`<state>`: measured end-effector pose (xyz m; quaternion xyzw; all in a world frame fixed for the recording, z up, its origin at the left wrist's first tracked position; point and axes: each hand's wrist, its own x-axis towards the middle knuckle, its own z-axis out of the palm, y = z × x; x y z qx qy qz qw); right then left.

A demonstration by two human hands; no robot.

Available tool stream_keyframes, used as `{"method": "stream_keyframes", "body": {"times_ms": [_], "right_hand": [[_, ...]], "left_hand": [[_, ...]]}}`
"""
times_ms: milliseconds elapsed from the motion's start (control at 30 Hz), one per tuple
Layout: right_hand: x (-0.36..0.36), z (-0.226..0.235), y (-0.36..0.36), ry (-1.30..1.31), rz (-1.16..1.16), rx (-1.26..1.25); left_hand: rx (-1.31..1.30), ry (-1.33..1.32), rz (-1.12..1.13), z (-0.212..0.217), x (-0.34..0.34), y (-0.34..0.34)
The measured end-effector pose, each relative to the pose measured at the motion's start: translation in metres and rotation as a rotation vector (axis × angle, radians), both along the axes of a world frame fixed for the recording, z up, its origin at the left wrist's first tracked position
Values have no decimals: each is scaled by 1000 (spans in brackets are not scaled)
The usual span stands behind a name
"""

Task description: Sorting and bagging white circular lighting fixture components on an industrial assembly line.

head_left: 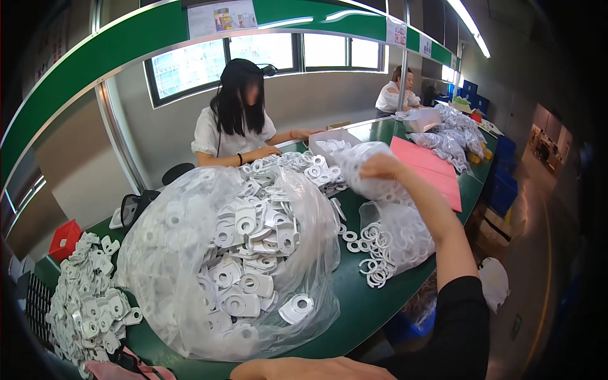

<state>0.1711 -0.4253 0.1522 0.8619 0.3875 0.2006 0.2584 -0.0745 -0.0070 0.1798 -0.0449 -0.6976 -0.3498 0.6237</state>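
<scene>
Right hand raised over the green desk, fingers closed around the gathered top of a small clear bag of white plastic rings, lifted clear of the surface and held above the far middle of the desk. Directly under it, a second clear bag of rings lying on its side, mouth toward the near left, with a spill of loose white rings fanned out on the desk just beside it.

Left hand low at the near edge, palm down and flat, fingers extended, holding nothing; resting at the desk rim just in front of the big clear sack of white flat plastic parts. Sack open at the top, heaped high, sides bulging, seemingly little taken from it.

Judging from the layout: sorting or bagging under way and nowhere near finished. One ring bag in the air, one slumped open with contents partly out, loose rings not yet gathered. A heap of loose white parts at the near left, and another scatter of white pieces on the far side, in front of a seated person in a white top with forearms on the desk. Filled clear bags piled at the far right, near a pink sheet, possibly the finished share. Second person seated farther back.
</scene>
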Motion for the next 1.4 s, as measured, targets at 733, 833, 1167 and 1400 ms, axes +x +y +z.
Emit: {"method": "stream_keyframes", "body": {"times_ms": [733, 833, 1167, 1400], "right_hand": [[-40, -144, 133, -76, -749, 583], [-38, -148, 129, -82, -762, 658], [-63, -111, 118, -300, -567, 904], [-93, -90, 136, -363, -487, 1058]], "left_hand": [[-344, 569, 559, 0, -4, -15], [96, 390, 731, 3, 0, 15], [-123, 688, 536, 74, -27, 3], [102, 88, 488, 39, -22, -17]]}}
